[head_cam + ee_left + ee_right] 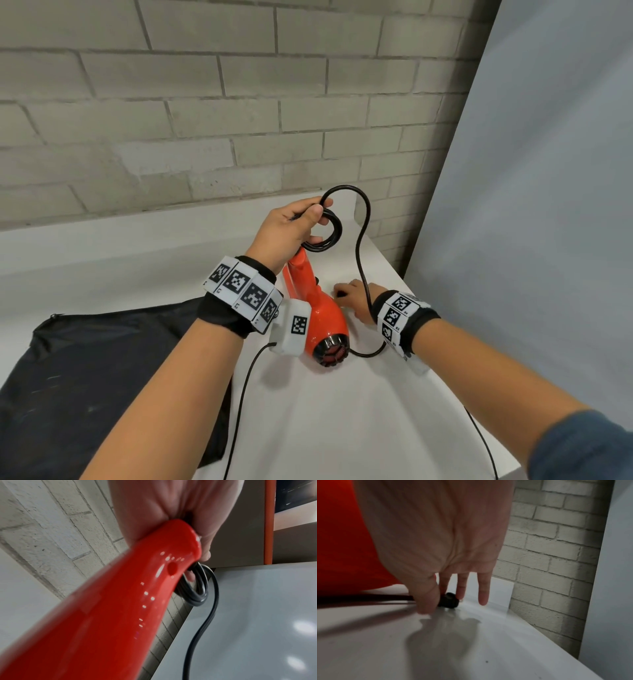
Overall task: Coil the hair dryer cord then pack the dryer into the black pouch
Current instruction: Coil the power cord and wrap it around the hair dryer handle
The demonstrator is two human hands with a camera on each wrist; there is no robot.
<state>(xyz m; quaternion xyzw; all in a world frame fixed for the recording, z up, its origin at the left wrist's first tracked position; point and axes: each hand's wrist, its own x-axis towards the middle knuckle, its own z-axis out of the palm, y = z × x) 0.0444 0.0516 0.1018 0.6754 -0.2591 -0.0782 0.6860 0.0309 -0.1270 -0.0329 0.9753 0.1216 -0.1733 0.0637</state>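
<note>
A glossy red plastic hair dryer (pixel 317 308) is seen lying near the right edge of the white bench (pixel 325 428), its grilled end turned toward the near edge and its handle raised toward the far edge. Several small loops of the black rubber cord (pixel 363 246) have been gathered at the handle's tip, where they are gripped by the left hand (pixel 291 228), fingers curled round the bundle and thumb pressed over it; the handle's end appears to be held in the same grip, as the left wrist view suggests. From the loops a long run of cord is carried up in an arc, down past the right wrist and round on the bench behind the dryer. At its end the small black plug (pixel 448 601) is being pinched against the bench between thumb and fingers (pixel 426 599) of the right hand (pixel 354 298), the other fingers straight and slightly spread, just beside the dryer's body.

The coiling is judged to be partly done: a few turns are made, while a good length of slack is still to be wound in, plug last. The flat black fabric pouch (pixel 102 377) lies at the left of the bench, partly under the left forearm; whether its mouth is open cannot be told. The packing is not yet begun.
</note>
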